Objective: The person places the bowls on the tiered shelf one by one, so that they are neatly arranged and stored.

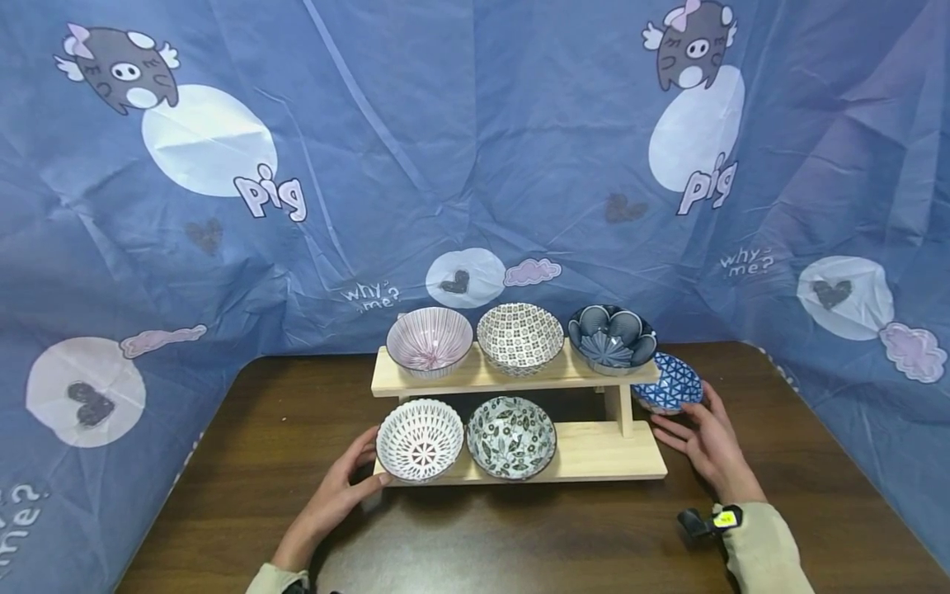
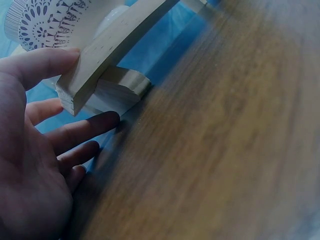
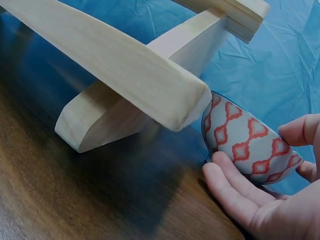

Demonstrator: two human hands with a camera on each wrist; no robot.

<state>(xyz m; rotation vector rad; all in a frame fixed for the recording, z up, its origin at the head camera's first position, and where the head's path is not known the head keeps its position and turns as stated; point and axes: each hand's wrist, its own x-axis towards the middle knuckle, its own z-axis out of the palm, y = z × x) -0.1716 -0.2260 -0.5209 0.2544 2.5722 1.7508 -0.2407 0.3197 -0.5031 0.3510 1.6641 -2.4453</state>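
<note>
At the right end of a two-tier wooden stand (image 1: pixel 623 458), my right hand (image 1: pixel 716 445) holds a small bowl (image 1: pixel 677 384). The bowl is tilted; its inside has blue triangles, and red diamonds cover the outside of the bowl (image 3: pixel 252 140) in the right wrist view. My thumb is at the rim, with fingers beneath. My left hand (image 1: pixel 337 487) touches the stand's lower left end, near a white bowl (image 1: pixel 420 441) with a red centre. In the left wrist view the thumb lies on the plank (image 2: pixel 117 45), and the other fingers are loosely spread.
A green leaf-patterned bowl (image 1: pixel 512 437) sits beside the white one on the lower tier. Above stand a pink-striped bowl (image 1: pixel 429 340), a grey-patterned bowl (image 1: pixel 521 337) and a dark blue bowl (image 1: pixel 612 338). A blue printed cloth (image 1: pixel 416 99) surrounds the brown table (image 1: pixel 505 544).
</note>
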